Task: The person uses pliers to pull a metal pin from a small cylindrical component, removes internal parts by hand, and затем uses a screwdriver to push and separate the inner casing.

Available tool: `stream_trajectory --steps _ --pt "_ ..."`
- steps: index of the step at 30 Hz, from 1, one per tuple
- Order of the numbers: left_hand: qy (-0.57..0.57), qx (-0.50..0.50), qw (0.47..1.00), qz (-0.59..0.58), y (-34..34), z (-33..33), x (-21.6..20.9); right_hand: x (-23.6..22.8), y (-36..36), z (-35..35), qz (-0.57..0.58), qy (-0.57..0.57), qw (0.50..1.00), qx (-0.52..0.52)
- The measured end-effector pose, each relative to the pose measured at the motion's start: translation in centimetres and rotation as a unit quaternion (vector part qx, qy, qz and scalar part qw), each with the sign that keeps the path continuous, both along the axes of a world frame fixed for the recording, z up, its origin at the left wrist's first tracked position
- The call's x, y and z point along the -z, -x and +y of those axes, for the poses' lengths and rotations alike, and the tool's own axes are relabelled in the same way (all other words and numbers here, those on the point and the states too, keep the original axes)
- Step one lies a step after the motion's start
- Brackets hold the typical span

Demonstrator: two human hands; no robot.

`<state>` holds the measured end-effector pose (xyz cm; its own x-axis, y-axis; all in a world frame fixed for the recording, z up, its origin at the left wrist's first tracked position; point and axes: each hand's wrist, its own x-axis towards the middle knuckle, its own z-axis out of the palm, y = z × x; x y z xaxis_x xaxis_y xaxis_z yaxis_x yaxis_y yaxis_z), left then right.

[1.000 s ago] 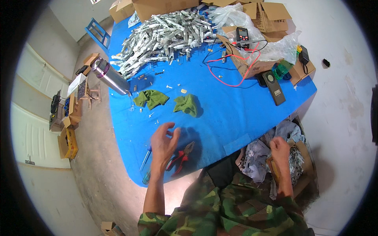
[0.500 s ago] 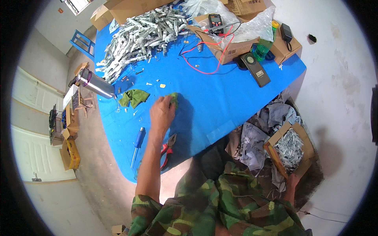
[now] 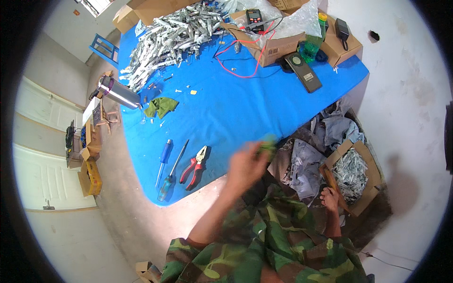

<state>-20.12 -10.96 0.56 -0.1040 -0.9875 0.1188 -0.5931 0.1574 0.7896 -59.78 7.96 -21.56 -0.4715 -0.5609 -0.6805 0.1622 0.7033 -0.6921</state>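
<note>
My left hand (image 3: 246, 165), blurred by motion, is closed on a green cloth (image 3: 269, 145) over the near edge of the blue-covered table (image 3: 226, 120). Low on the right, my right hand (image 3: 329, 198) has curled fingers beside the flap of an open cardboard box (image 3: 370, 203); whatever it holds is hidden. Slim silvery wrapped pieces (image 3: 350, 174) fill that box. Red-handled pliers (image 3: 194, 167), a blue-handled screwdriver (image 3: 163, 160) and a second screwdriver (image 3: 167, 184) lie on the table's near left. Further back rests another green cloth (image 3: 161, 107).
A large heap of wrapped pieces (image 3: 172, 42) covers the far left, near a steel flask (image 3: 120, 93). Far right are a multimeter (image 3: 255, 20) with red and black leads, a green bottle (image 3: 312, 45) and a dark handheld device (image 3: 303, 73). Grey cloths (image 3: 306, 165) hang below the table's right edge.
My left hand has swept right and toward me with the green cloth, uncovering the pliers and second screwdriver. My right hand has shifted up and left along the box.
</note>
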Motion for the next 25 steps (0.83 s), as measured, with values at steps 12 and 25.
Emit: stream_trajectory --steps 12,25 --pt "0.032 0.205 0.973 0.097 7.6 2.1 2.4 -0.1 -7.5 -3.3 -0.012 0.008 0.987 -0.161" --pt "-0.021 -0.182 0.955 0.231 -11.1 3.3 -0.5 3.5 -7.5 -4.0 0.011 -0.003 0.983 -0.186"
